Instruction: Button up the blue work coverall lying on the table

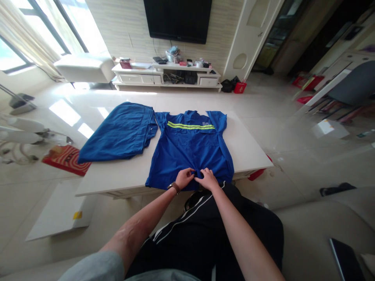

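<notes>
A blue work shirt (178, 152) with a yellow-green reflective stripe across the chest lies front up on the white table (249, 152), its collar toward the television. At the middle of its lower edge, my left hand (185, 178) pinches the front placket, a brown-strapped watch on its wrist. Just to the right, my right hand (208, 178) has its fingers curled on the same placket, close to the left fingertips. Whatever small part sits between the fingers is hidden. Left of the shirt rests a folded blue garment (120, 132), apart from both hands.
A red paper bag (68, 160) stands against the table's left end. Beyond the table is a low white TV cabinet (137, 79) with small items on top, under a television (178, 19). My black-trousered legs (187, 242) are close to the table's front edge.
</notes>
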### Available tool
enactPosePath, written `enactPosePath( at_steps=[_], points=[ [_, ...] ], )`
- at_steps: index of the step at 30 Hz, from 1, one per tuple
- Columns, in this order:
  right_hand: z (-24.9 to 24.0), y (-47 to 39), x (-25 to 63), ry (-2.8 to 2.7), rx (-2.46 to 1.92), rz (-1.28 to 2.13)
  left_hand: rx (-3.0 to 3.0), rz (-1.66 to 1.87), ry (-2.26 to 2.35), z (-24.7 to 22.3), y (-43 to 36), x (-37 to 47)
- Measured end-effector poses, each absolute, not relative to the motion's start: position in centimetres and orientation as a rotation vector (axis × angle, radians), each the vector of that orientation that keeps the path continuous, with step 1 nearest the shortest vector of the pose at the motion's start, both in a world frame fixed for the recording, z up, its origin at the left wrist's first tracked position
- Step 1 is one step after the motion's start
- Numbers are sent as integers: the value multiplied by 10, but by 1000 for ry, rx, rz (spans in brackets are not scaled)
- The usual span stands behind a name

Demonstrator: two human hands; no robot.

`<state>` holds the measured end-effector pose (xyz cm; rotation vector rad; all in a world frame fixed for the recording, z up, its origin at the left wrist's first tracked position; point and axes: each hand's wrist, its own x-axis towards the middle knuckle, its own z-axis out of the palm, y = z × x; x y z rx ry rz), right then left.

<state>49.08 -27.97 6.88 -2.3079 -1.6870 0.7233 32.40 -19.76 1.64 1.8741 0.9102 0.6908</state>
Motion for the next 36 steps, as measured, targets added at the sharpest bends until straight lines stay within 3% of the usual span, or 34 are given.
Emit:
enactPosePath(
  at_steps=[7,11,14,19,26,36],
  points=[
    [73,-297,503,-1692,-2230,982,1788,779,967,24,-210,304],
    [83,-298,497,-1816,-2337,1179,2011,876,1397,40,-181,270],
    [89,-301,491,-1870,-2420,1220,2217,648,1651,42,-161,236],
    [95,-305,485,-1904,-2423,1132,2383,279,1644,21,-172,192],
    [100,-299,478,-1878,-2308,807,2463,294,1659,0,-215,183],
    [92,-299,479,-1859,-2334,821,2503,261,1649,-4,-235,176]
  ],
)
